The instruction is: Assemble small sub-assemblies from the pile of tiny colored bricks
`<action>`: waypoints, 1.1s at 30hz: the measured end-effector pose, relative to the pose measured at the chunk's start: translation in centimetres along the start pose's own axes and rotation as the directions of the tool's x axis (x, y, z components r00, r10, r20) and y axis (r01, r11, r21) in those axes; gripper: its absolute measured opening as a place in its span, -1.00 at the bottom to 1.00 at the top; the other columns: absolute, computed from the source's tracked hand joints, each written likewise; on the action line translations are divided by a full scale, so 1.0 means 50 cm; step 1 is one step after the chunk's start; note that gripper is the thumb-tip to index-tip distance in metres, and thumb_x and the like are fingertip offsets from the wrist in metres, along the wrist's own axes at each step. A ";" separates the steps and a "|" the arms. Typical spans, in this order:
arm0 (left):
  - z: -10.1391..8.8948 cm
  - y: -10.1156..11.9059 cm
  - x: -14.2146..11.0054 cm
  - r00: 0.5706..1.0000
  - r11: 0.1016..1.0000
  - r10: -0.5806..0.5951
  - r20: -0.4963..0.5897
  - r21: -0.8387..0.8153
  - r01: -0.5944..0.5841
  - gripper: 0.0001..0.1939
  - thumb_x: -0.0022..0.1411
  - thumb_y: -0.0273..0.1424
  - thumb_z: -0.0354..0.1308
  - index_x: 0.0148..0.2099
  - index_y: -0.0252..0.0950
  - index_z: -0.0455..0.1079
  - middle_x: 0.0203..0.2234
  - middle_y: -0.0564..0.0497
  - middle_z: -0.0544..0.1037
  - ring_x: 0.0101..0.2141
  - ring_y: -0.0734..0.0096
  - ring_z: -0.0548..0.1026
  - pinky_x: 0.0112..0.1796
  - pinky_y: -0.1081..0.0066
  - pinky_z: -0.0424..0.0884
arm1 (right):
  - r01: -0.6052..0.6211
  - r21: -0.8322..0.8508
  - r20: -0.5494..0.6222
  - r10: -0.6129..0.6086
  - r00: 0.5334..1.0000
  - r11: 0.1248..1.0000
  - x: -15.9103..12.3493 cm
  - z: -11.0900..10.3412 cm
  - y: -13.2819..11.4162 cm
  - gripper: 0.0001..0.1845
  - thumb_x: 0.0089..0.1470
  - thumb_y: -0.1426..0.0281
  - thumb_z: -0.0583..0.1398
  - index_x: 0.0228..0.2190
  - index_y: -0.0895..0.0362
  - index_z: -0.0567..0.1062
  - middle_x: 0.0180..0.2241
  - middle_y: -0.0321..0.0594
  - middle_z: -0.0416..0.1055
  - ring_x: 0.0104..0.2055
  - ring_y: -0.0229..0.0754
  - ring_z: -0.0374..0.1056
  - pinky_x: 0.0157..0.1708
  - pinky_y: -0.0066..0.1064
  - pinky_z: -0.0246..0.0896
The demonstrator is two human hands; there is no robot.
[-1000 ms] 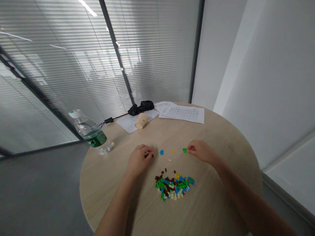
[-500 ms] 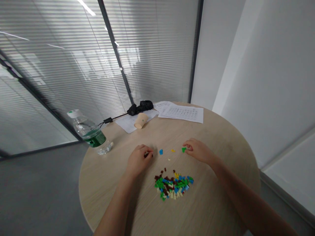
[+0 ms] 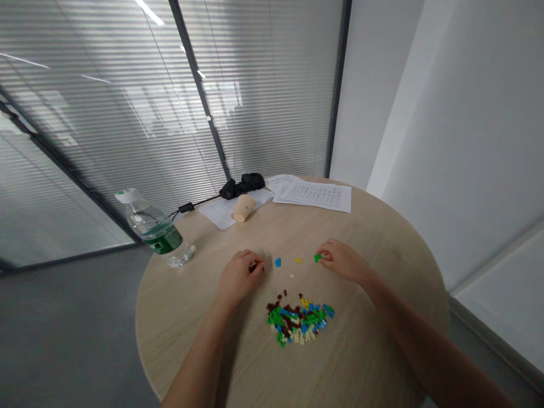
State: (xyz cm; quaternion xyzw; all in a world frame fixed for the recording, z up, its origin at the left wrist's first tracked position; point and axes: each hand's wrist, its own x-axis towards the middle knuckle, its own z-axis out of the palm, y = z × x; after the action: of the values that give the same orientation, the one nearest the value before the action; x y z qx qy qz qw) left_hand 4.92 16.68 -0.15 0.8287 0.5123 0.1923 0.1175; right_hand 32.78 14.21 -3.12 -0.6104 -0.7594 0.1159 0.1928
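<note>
The right hand [image 3: 339, 261] has edged leftward over small green plastic bricks [image 3: 317, 258], bringing them under its curled fingers, while the left hand [image 3: 238, 276] curls beside dark brown plastic bricks [image 3: 254, 266] on the pale wooden desk [image 3: 382, 238], both grips unclear.

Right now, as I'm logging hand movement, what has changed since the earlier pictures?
The right hand has shifted slightly left, its fingers now further over the green piece; whether its grip changed is too small to tell. The left hand, with dark pieces at its fingers, the blue piece, yellow piece and mixed pile stayed put.
</note>
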 end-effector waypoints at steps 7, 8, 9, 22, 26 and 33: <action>0.001 -0.001 -0.001 1.000 1.000 0.019 -0.015 -0.018 -0.019 -0.80 0.17 -0.38 0.00 -0.32 -0.28 0.45 -0.32 -0.06 0.50 -0.20 0.25 0.43 -0.18 0.34 0.32 | 0.020 0.108 -0.100 -0.009 0.995 0.994 -0.001 -0.003 -0.008 -0.82 -0.04 0.47 0.21 -0.31 0.19 0.52 -0.34 -0.14 0.42 -0.34 -0.21 0.32 -0.31 -0.42 0.18; 0.000 0.000 -0.001 1.000 1.000 0.018 -0.021 -0.022 -0.019 -0.80 0.17 -0.39 0.01 -0.32 -0.28 0.46 -0.32 -0.06 0.50 -0.20 0.25 0.43 -0.18 0.34 0.32 | 0.053 0.141 -0.115 -0.036 0.993 0.989 -0.002 -0.004 -0.016 -0.84 -0.04 0.47 0.21 -0.33 0.18 0.52 -0.34 -0.16 0.42 -0.34 -0.22 0.32 -0.31 -0.43 0.18; 0.000 0.001 -0.001 0.999 0.999 0.019 -0.026 -0.027 -0.019 -0.80 0.17 -0.39 0.00 -0.32 -0.28 0.46 -0.32 -0.06 0.50 -0.21 0.25 0.43 -0.19 0.34 0.33 | 0.097 0.176 -0.115 -0.077 0.990 0.980 -0.005 -0.005 -0.026 -0.87 -0.04 0.48 0.21 -0.36 0.17 0.52 -0.34 -0.18 0.43 -0.34 -0.24 0.32 -0.32 -0.44 0.18; 0.003 0.020 -0.003 0.988 0.982 0.132 0.085 -0.148 -0.118 -0.78 0.19 -0.39 -0.01 -0.28 -0.28 0.47 -0.37 -0.02 0.50 -0.34 0.38 0.43 -0.28 0.44 0.31 | 0.423 0.348 0.161 -0.498 0.852 0.837 -0.029 0.021 -0.091 -0.82 0.00 0.54 0.21 -0.36 0.10 0.59 -0.34 -0.23 0.47 -0.28 -0.25 0.36 -0.25 -0.46 0.21; 0.012 0.023 -0.003 0.984 0.961 0.154 0.092 -0.244 -0.127 -0.77 0.19 -0.36 -0.01 -0.27 -0.31 0.47 -0.37 -0.02 0.51 -0.35 0.40 0.42 -0.30 0.45 0.29 | 0.389 0.329 0.171 -0.459 0.872 0.861 -0.029 0.019 -0.095 -0.87 0.01 0.52 0.22 -0.40 0.12 0.57 -0.36 -0.23 0.45 -0.31 -0.25 0.35 -0.30 -0.47 0.20; 0.022 0.048 -0.012 0.959 0.897 0.179 0.218 -0.436 -0.069 -0.69 0.21 -0.24 0.01 -0.35 -0.35 0.46 -0.54 0.05 0.43 -0.50 0.49 0.30 -0.48 0.51 0.18 | 0.335 0.392 0.005 -0.366 0.931 0.857 -0.030 0.014 -0.113 -0.92 0.07 0.46 0.19 -0.38 0.13 0.51 -0.40 -0.27 0.43 -0.38 -0.29 0.31 -0.35 -0.48 0.19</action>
State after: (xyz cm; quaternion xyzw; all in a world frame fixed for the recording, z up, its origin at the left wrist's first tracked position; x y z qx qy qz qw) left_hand 7.08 15.06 -0.34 0.8321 0.3847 0.1992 0.3463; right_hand 27.77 11.50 -1.64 -0.4073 -0.8271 0.2496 0.2962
